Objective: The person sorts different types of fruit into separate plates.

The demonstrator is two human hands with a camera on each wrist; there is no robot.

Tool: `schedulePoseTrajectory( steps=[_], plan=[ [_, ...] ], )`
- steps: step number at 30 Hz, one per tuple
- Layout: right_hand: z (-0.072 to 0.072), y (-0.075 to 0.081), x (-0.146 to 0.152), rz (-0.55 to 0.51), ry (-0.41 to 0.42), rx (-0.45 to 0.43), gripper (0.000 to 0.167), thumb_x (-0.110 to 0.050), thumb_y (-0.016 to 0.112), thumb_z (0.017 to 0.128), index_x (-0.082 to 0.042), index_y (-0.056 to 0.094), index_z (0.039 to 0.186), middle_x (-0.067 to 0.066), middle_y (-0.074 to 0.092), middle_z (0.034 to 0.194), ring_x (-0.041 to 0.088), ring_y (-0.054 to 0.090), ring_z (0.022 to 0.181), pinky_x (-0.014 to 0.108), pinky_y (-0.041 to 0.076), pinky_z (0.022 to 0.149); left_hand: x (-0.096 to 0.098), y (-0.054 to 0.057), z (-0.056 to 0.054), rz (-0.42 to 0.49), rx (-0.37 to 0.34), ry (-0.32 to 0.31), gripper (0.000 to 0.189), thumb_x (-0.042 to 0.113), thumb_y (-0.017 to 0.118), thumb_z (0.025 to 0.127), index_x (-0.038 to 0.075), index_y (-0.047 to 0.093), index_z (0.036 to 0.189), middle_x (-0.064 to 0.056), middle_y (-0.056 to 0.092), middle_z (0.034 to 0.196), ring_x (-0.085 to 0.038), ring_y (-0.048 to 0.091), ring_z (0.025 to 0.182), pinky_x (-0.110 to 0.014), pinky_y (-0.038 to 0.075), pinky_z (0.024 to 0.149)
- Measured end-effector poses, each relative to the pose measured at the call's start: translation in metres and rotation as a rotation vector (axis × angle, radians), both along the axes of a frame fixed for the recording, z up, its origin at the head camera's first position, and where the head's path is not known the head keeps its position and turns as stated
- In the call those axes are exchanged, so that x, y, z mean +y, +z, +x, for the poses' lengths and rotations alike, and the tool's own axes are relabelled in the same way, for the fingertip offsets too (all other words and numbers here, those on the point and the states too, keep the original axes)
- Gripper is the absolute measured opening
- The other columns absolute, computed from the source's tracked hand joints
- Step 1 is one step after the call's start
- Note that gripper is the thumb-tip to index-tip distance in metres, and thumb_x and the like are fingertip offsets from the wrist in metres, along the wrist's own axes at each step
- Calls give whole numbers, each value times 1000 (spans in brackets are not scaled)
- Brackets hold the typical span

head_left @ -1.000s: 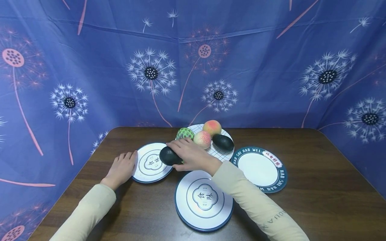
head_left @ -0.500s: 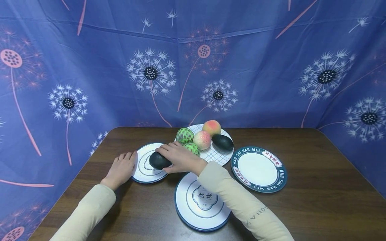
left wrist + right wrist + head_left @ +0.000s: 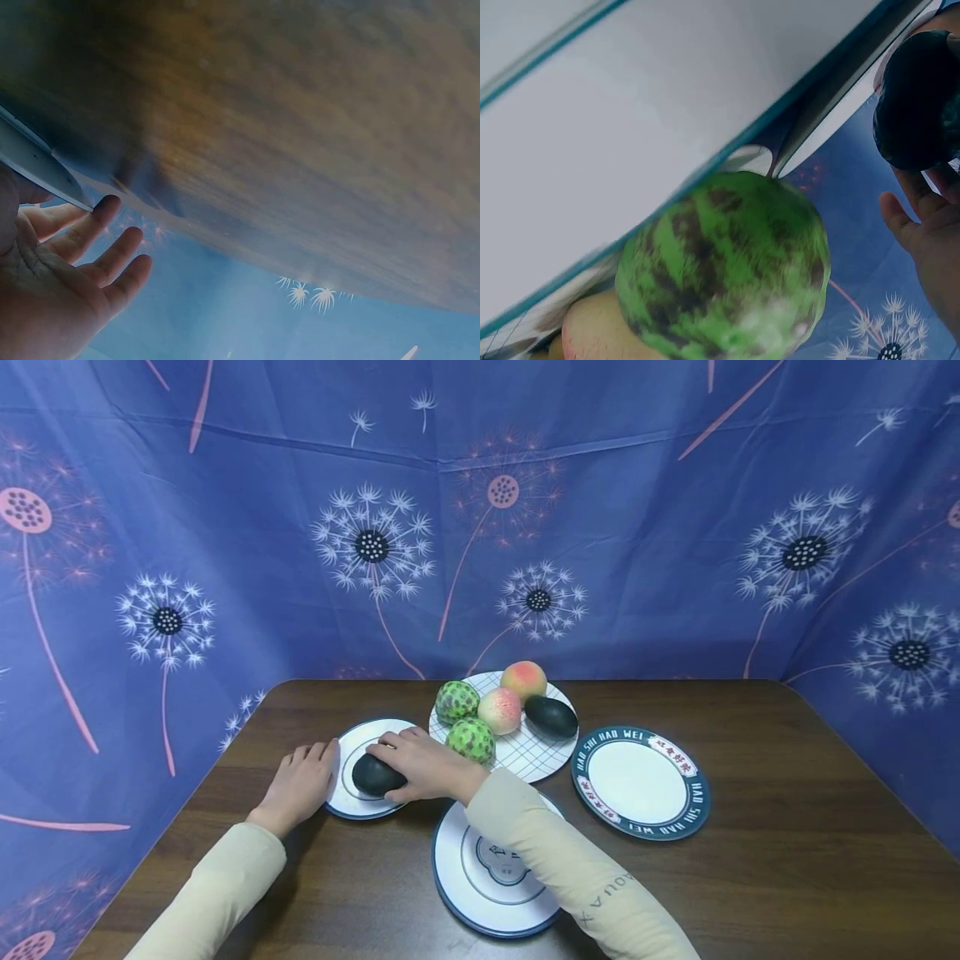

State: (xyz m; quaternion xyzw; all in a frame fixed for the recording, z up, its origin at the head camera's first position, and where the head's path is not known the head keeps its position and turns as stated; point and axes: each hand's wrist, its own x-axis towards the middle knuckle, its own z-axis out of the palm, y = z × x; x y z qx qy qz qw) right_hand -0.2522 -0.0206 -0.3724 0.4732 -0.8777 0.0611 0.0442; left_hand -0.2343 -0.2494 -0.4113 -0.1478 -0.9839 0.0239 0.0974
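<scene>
My right hand (image 3: 429, 765) grips a dark oval avocado (image 3: 375, 774) from its right side, low over the small white plate (image 3: 348, 747) with blue rings. In the right wrist view the avocado (image 3: 913, 105) shows above the fingers of that hand. My left hand (image 3: 297, 782) lies at the plate's left rim. From the left wrist view its fingers (image 3: 124, 251) are loosely extended, one fingertip meeting the rim. Behind, a gridded white plate (image 3: 532, 764) bears two green spotted fruits (image 3: 471, 741), two peaches (image 3: 500, 710) and another avocado (image 3: 551, 717).
A stack of white plates (image 3: 457, 877) with blue edges stands at the front middle, partly under the right forearm. To the right lies a plate with a lettered green rim (image 3: 699, 797). A blue dandelion-print cloth (image 3: 637, 527) hangs behind the brown table (image 3: 787, 827).
My right hand has carried the avocado left and down over the small plate, uncovering the front green spotted fruit. The left hand stays at the plate's rim.
</scene>
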Motion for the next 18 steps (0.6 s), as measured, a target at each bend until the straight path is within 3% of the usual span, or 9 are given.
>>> schedulePoseTrajectory(
  steps=[18],
  plan=[
    [-2, -9, -12, 55, -22, -31, 67, -45, 62, 83, -14, 37, 138, 2, 47, 133, 14, 47, 122, 33, 31, 108, 1, 0, 3, -13, 37, -9, 44, 10, 51, 88, -7, 44, 128, -26, 53, 119, -46, 49, 108, -59, 40, 89]
  ],
)
